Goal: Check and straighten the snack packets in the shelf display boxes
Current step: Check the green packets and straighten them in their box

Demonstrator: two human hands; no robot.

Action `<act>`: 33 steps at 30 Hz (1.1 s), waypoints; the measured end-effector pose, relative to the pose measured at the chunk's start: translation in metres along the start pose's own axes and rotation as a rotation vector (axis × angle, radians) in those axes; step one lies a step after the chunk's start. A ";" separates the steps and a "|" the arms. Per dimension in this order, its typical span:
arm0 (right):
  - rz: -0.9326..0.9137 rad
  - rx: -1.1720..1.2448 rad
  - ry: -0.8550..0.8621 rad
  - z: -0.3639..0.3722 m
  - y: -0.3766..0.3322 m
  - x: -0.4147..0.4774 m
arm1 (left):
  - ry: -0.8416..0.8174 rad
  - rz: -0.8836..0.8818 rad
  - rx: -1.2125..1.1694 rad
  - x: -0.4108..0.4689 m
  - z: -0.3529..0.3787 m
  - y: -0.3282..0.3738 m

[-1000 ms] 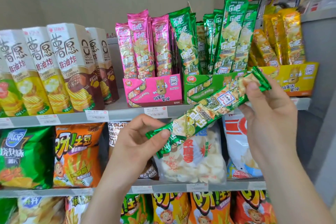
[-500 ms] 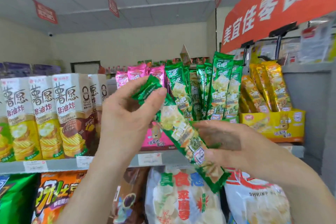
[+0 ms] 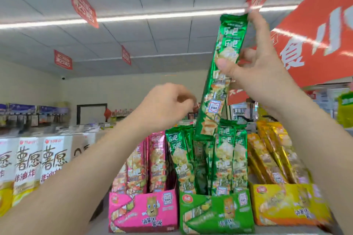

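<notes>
Aloft, slim glossy foil packet (image 3: 214,101), right hand (image 3: 263,74) pinching.

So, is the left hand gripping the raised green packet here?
No, only the right hand grips the packet; the left hand is beside it, fingers curled on nothing.

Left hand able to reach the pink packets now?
Probably yes: the left hand is just above the pink packets with nothing between; the right hand holds the green packet aside.

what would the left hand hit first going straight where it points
The left hand would likely meet the lower part of the green packet held by the right hand; depth is unclear.
</notes>
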State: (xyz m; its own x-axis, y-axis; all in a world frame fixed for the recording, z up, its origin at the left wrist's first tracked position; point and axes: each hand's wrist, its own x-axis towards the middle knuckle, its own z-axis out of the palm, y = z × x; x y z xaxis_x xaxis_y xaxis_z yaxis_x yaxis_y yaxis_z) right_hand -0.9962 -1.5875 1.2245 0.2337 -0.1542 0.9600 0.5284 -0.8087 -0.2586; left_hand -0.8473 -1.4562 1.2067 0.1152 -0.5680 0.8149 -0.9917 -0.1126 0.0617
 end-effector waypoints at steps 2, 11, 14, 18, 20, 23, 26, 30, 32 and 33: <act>-0.024 -0.054 -0.007 0.001 0.007 0.012 | -0.130 0.045 0.182 0.002 0.010 -0.007; 0.261 -0.159 -0.285 0.016 0.051 0.015 | -0.436 0.002 0.147 0.026 0.014 -0.017; 0.323 -0.123 -0.346 0.008 0.059 0.014 | -0.308 -0.029 0.144 0.053 0.017 -0.022; 0.403 -0.019 -0.456 -0.001 0.064 0.013 | -0.590 -0.014 0.219 0.087 0.054 -0.027; 0.427 0.072 -0.435 -0.006 0.063 0.015 | -0.793 -0.023 0.269 0.098 0.076 -0.031; 0.397 0.257 -0.276 -0.016 0.058 0.023 | -0.979 -0.056 0.338 0.103 0.094 -0.041; 0.305 0.441 -0.083 -0.029 0.053 0.036 | -1.007 -0.069 0.350 0.100 0.096 -0.051; 0.192 0.546 -0.017 -0.039 0.048 0.047 | -0.947 -0.176 0.247 0.091 0.096 -0.056; 0.178 0.483 -0.077 -0.035 0.049 0.047 | -0.906 -0.166 0.197 0.090 0.096 -0.060; 0.180 0.435 -0.105 -0.032 0.051 0.046 | -0.888 -0.144 0.180 0.089 0.094 -0.061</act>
State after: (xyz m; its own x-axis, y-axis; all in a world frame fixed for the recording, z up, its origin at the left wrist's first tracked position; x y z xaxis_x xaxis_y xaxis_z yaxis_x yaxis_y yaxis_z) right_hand -0.9847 -1.6544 1.2592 0.4216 -0.1937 0.8858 0.7594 -0.4584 -0.4617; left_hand -0.7711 -1.5765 1.2207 0.3118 -0.9483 0.0593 -0.9493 -0.3135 -0.0234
